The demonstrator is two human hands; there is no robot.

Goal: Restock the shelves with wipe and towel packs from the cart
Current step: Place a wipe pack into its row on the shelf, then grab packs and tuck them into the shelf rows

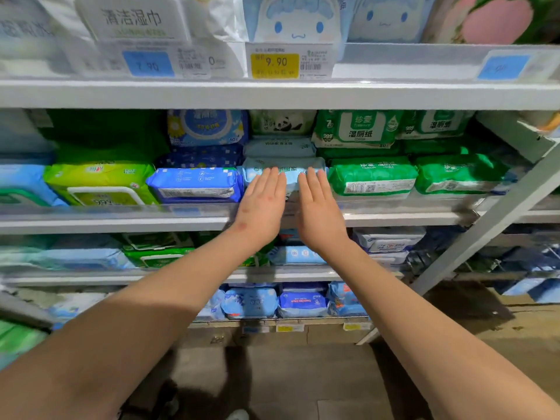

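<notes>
A pale blue wipe pack (pixel 291 171) lies at the front of the middle shelf (pixel 121 221), between a dark blue pack (pixel 197 184) and a green pack (pixel 372 175). My left hand (pixel 262 204) and my right hand (pixel 316 207) press flat against its front face, side by side, fingers straight. More pale blue packs (pixel 280 147) are stacked behind and above it, with a panda-print pack (pixel 281 122) on top. The cart is out of view.
A lime-green pack (pixel 100 183) sits further left. The upper shelf edge (pixel 272 93) carries price tags (pixel 274 65). Lower shelves hold more blue and green packs (pixel 251 301). A slanted grey upright (pixel 497 219) runs at right. Brown floor lies below.
</notes>
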